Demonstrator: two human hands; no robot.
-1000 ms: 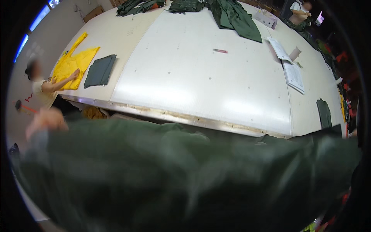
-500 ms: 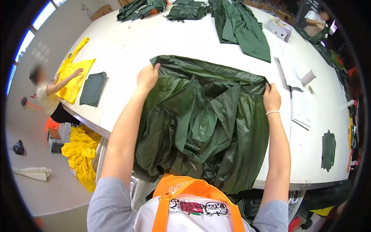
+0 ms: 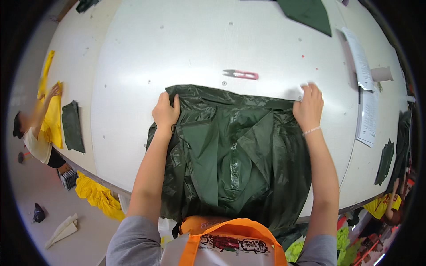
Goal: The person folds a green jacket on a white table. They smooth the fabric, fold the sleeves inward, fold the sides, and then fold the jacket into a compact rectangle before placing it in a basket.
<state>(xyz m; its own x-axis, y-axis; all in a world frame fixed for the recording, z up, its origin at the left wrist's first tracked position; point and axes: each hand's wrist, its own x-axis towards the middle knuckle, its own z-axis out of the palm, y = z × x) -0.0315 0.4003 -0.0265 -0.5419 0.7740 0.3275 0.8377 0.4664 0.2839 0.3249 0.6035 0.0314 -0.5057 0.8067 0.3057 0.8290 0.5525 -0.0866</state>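
Observation:
A dark green rain jacket (image 3: 204, 155) with shiny taped seams is spread before me, its lower part hanging toward my body over the table's near edge. My left hand (image 3: 165, 111) is closed on its far left corner, thumb on the cloth. At the far right corner my right hand (image 3: 309, 107) grips the edge, its fingers slightly blurred and pressed together. Just beyond the jacket's far edge lies a pair of thread snips (image 3: 242, 74) with a pink handle.
The white table (image 3: 133, 53) bears a folded dark green piece (image 3: 72, 126), papers (image 3: 366, 115) and another green piece (image 3: 384, 162) at the right. Green cloth (image 3: 306, 15) lies at the far side. On the left a person handles yellow cloth (image 3: 53, 115); more yellow cloth (image 3: 97, 195) hangs below.
The jacket's far edge has come down and nearer to me, and the thread snips now show beyond it. Both hands still hold its corners. My view has tilted down, closer to the table.

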